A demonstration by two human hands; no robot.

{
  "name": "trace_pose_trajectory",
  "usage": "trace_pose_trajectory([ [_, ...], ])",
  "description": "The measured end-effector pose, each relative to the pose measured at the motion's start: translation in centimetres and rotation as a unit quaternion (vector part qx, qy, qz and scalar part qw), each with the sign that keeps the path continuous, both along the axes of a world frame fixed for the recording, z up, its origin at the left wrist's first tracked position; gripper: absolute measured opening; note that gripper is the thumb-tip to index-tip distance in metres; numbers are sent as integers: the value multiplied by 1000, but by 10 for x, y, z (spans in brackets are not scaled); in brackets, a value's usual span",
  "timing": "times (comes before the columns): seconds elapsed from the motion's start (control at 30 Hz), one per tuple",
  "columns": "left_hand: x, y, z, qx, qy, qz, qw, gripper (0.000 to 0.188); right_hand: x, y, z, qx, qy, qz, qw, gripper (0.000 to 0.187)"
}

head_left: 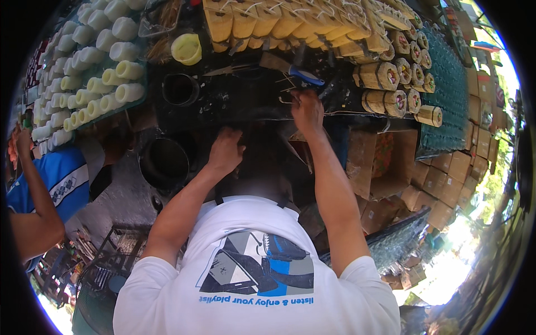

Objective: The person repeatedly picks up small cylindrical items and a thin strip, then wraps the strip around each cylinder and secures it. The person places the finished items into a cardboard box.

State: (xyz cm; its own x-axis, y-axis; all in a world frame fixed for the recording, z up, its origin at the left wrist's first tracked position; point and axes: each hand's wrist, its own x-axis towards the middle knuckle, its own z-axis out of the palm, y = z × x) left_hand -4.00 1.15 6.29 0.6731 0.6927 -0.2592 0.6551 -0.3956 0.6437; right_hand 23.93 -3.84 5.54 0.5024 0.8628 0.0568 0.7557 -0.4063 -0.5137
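While the right hand (306, 110) pinches thin wire pieces (286, 94) mid-desk (245, 100), the left hand (225, 149) curls clenched at the desk's near edge, grip contents unclear. Blue-handled tool (306, 76) just beyond; black cup (180, 89) left; yellow rolls (290, 19) along far edge.

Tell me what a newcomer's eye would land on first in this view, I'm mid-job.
Probably the two bare hands at the dark, cluttered worktable: the right hand fingers thin wire pieces near a blue-handled tool, and the left hand rests at the table's near edge. Rows of pale white and yellow cylinders fill the far left, and stacked tan rolls with colourful ends the far right.
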Motion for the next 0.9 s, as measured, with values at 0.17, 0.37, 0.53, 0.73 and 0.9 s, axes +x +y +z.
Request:
trace_pose_trajectory([
  [0.17, 30, 3, -2, -127, -56, -15, 990, 35, 39, 26, -31, -19, -38, 92, 995, 13],
  [0.37, 76, 19, 19, -208, -156, 124, 958, 31, 17, 24, 17, -67, 187, -1, 980, 17],
  [0.53, 90, 31, 27, -447, -286, 240, 813, 25, -24, 1, 51, -15, 615, -146, 775, 17],
  [0.73, 75, 45, 26, -498, -313, 210, 781, 21, -58, -11, 51, 42, 667, -153, 728, 19],
  [0.9, 61, 49, 21, -489, -308, 194, 793, 16, -81, -14, 54, 18, 605, -158, 780, 19],
])
